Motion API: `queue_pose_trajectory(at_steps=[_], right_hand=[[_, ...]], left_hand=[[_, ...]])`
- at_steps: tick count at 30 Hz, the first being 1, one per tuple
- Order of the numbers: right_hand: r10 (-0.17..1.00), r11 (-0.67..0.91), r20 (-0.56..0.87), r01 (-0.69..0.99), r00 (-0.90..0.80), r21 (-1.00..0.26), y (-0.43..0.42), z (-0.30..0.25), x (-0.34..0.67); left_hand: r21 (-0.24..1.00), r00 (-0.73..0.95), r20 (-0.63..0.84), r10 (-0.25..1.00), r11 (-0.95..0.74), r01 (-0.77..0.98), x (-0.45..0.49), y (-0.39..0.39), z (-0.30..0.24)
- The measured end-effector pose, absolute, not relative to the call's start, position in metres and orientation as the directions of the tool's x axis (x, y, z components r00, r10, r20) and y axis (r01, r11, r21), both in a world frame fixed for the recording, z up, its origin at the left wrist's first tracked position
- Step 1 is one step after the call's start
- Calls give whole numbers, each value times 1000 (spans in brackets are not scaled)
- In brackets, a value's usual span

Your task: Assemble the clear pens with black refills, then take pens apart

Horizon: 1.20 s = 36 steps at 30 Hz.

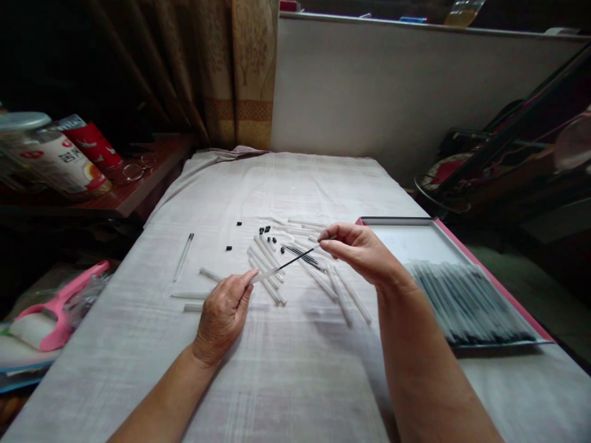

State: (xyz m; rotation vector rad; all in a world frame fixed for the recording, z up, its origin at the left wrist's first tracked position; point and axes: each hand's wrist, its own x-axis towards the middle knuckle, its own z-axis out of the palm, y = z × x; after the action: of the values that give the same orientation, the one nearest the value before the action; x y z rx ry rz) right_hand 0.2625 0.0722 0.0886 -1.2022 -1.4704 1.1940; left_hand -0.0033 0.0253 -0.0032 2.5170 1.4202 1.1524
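My left hand (pixel 225 311) rests on the white cloth and pinches a clear pen tube (pixel 265 275) at its near end. My right hand (pixel 359 249) is raised over the cloth, its fingers pinched on the far end of a thin black refill (pixel 298 259) whose other end sits in the tube's mouth. Beneath and around both hands lie several loose clear tubes (pixel 268 253), a small bundle of black refills (pixel 302 255) and several tiny black caps (pixel 265 230). One finished-looking pen (pixel 183 256) lies apart at the left.
A shallow pink-edged tray (pixel 455 246) at the right holds a row of several assembled pens (pixel 466 298). A pink lint roller (pixel 55 307) lies off the cloth's left edge. Jars (pixel 50 157) and glasses stand on a wooden shelf at the left; a white wall panel is behind.
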Motion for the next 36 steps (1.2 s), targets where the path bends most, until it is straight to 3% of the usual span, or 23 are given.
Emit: queue_pose_trajectory(at_steps=[7, 10, 13, 15, 18, 22, 27, 29, 30, 33, 36], right_hand=[[904, 109, 50, 114, -425, -988, 73, 64, 230], [930, 195, 73, 314, -361, -929, 79, 52, 223], [974, 212, 80, 725, -213, -656, 89, 42, 217], [976, 211, 43, 879, -213, -427, 93, 37, 211], [972, 227, -8, 952, -233, -207, 98, 33, 199], [976, 202, -59, 972, -210, -122, 104, 32, 186], [977, 192, -62, 970, -203, -152, 110, 34, 184], [974, 207, -30, 938, -224, -276, 106, 34, 192], [973, 209, -5, 889, -231, -407, 101, 34, 196], [982, 93, 0, 479, -190, -873, 78, 30, 211], [986, -107, -115, 69, -125, -992, 50, 25, 218]], left_hand=[[357, 295, 576, 762, -559, 748, -3, 23, -3], [385, 258, 584, 770, -542, 747, -4, 23, -3], [363, 251, 616, 747, -551, 751, -5, 25, -2], [342, 259, 631, 731, -562, 753, -6, 26, -2], [340, 274, 627, 730, -572, 746, -6, 27, -1], [359, 286, 601, 746, -572, 737, -7, 28, -2], [359, 297, 592, 749, -576, 735, -6, 27, -4], [360, 299, 593, 747, -579, 732, -6, 27, -5], [360, 300, 592, 748, -579, 732, -6, 26, -5], [361, 311, 579, 753, -579, 731, -4, 26, -6], [354, 336, 572, 748, -595, 721, -2, 24, -5]])
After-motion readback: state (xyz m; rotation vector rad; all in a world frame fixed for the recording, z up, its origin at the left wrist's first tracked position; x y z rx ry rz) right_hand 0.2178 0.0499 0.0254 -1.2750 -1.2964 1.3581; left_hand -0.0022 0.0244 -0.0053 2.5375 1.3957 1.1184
